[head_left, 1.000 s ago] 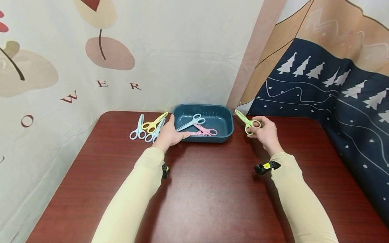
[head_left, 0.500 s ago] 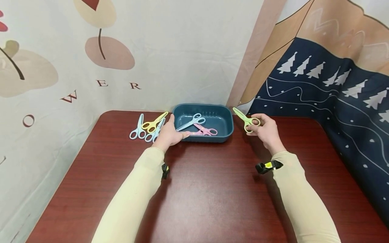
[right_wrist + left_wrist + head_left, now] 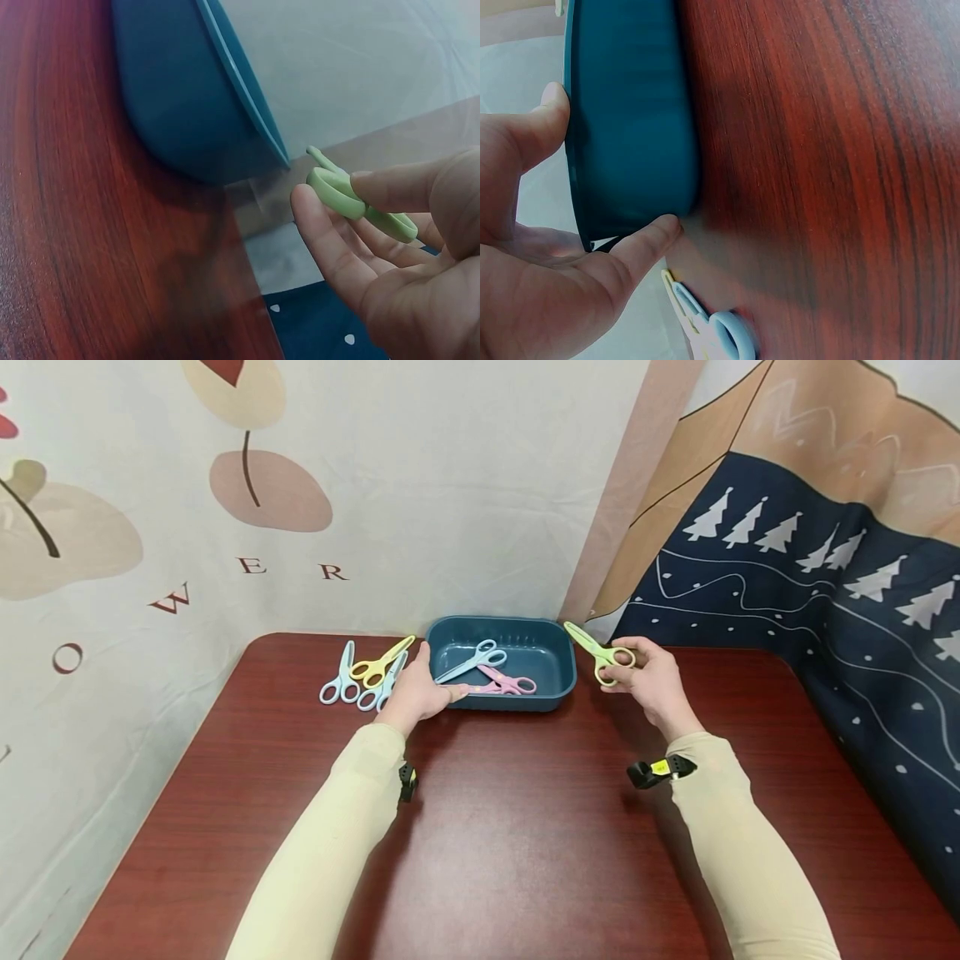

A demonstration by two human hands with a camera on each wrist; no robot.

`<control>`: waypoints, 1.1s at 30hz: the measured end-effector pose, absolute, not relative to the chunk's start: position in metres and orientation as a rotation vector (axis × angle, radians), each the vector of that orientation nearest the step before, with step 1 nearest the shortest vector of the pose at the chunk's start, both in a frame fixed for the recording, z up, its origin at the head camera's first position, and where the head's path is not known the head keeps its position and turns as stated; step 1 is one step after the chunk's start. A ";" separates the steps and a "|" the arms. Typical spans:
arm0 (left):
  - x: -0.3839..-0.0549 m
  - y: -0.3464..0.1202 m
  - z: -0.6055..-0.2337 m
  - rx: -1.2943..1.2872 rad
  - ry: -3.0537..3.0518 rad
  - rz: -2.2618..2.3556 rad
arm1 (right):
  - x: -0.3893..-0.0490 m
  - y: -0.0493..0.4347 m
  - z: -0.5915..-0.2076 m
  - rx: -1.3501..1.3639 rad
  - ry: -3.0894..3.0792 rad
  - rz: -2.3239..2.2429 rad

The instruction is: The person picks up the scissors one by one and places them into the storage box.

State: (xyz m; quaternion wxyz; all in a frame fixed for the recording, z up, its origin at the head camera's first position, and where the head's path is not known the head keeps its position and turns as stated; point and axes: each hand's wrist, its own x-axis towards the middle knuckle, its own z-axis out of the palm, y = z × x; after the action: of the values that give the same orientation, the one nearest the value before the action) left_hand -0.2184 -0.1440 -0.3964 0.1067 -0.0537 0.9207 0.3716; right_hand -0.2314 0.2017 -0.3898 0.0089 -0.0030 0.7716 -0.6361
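Observation:
My right hand (image 3: 651, 681) pinches a pair of light green scissors (image 3: 596, 647) by the finger loops, blades pointing up and left, near the right end of the dark blue plastic tub (image 3: 551, 700). In the right wrist view, the green scissors (image 3: 341, 193) sit between thumb and fingers, raised beside the rim. My left hand (image 3: 417, 692) grips the tub's left front corner; the left wrist view shows its thumb at the rim and a finger along the end wall. Light blue scissors (image 3: 472, 662) and pink scissors (image 3: 510, 682) lie inside the tub.
Left of the tub, yellow scissors (image 3: 369, 672) and light blue scissors (image 3: 341, 685) lie on the reddish-brown table (image 3: 525, 827), with more blue ones partly behind the left hand. A printed cloth (image 3: 465, 510) hangs directly behind the table.
My right hand has carried the green scissors a little left and farther back, so their tips come to the tub's right rim. The left hand and the tub have stayed put.

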 end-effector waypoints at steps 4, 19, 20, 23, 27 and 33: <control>-0.218 -0.145 -0.396 -0.154 2.716 1.096 | -0.231 0.201 -0.387 -0.021 2.402 -1.976; -0.218 -0.145 -0.397 -0.184 2.709 1.112 | -0.230 0.193 -0.379 -0.075 2.363 -1.952; -0.218 -0.145 -0.397 -0.183 2.709 1.112 | -0.230 0.192 -0.378 -0.078 2.358 -1.950; -0.219 -0.145 -0.397 -0.179 2.709 1.109 | -0.230 0.189 -0.377 -0.078 2.339 -1.950; -0.219 -0.145 -0.398 -0.176 2.710 1.113 | -0.230 0.185 -0.376 -0.075 2.308 -1.957; -0.218 -0.145 -0.398 -0.176 2.708 1.118 | -0.232 0.180 -0.375 -0.087 2.271 -1.972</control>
State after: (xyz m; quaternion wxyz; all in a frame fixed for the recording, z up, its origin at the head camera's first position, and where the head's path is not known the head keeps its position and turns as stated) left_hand -0.2180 -0.1447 -0.3977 0.1029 -0.0595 0.9178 0.3788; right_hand -0.2321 0.1801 -0.3746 0.0666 -0.0288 0.7531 -0.6539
